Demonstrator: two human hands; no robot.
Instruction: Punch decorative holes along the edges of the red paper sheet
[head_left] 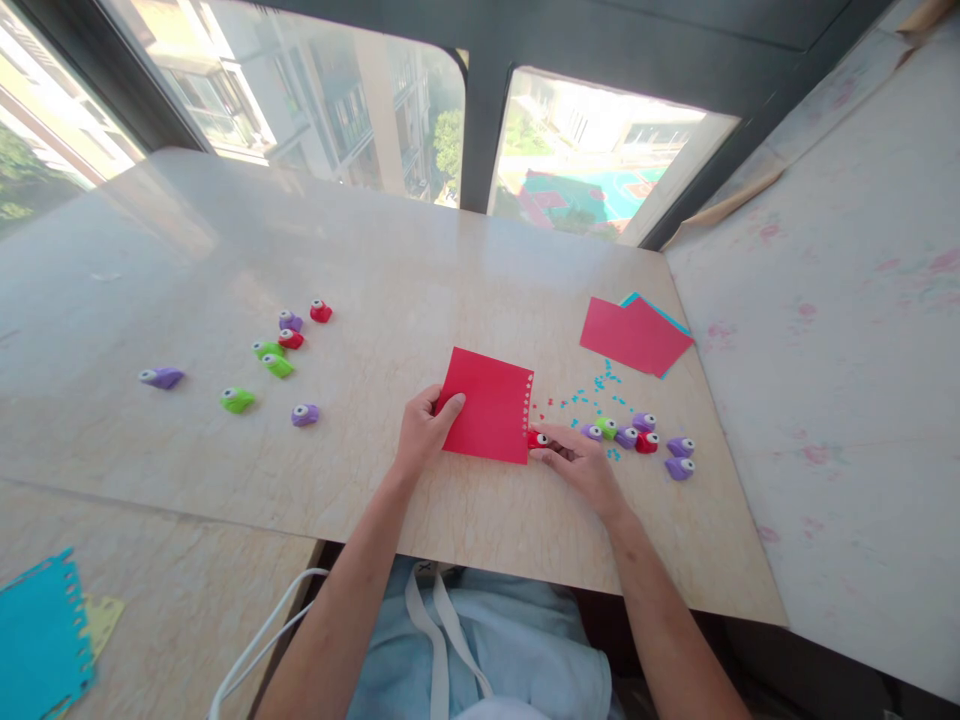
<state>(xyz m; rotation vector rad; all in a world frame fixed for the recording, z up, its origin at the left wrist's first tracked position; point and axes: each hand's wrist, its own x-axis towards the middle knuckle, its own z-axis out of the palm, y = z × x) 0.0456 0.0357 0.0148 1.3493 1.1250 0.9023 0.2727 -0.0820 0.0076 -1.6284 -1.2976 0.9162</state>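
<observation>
Your right hand (576,458) bends inward, its fingers closed around the red punch (537,440), which sits at the holed edge of the red sheet (491,408). Your left hand (426,432), thumb on top, pinches the opposite edge, over the desk (390,290).

From my remote seat I count sixteen craft punches (680,469): eight purple punches (161,379), four green punches (238,401) and four red punches (291,340). Eight lie on the left, seven on the right, and one is in the right hand (577,465). I count one held red sheet (484,410); the overlapping loose sheets (622,335) and tiny punched bits (598,383) I can't number.
</observation>
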